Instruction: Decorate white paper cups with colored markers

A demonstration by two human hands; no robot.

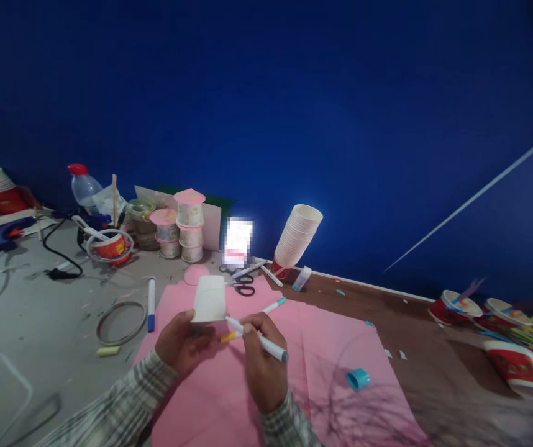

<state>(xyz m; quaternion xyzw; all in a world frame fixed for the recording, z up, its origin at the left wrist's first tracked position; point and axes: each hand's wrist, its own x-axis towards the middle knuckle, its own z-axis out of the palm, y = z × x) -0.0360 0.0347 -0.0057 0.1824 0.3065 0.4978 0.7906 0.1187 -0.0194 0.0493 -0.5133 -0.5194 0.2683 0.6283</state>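
Note:
My left hand [186, 343] is closed on a white paper cup [209, 299], held bottom-up above pink paper sheets [294, 372]. A faint greenish line runs across the cup's side. In my right hand [265, 366] is a white marker [266, 345] with a dark grey end, its tip at the cup's lower right edge. Below the hands lie a yellow-ended marker [229, 336] and a teal-ended marker [273, 305]. Black-handled scissors [245, 290] rest at the sheets' far edge, beside a pink paper disc [196, 274].
A leaning stack of paper cups [297, 239] stands by the blue wall. Decorated cup towers [191, 223], a tape ring [121, 323], a blue-capped marker [151, 304] and a glue gun [8, 231] are leftward. A teal ring piece [358, 379] and red cups [518, 366] lie rightward.

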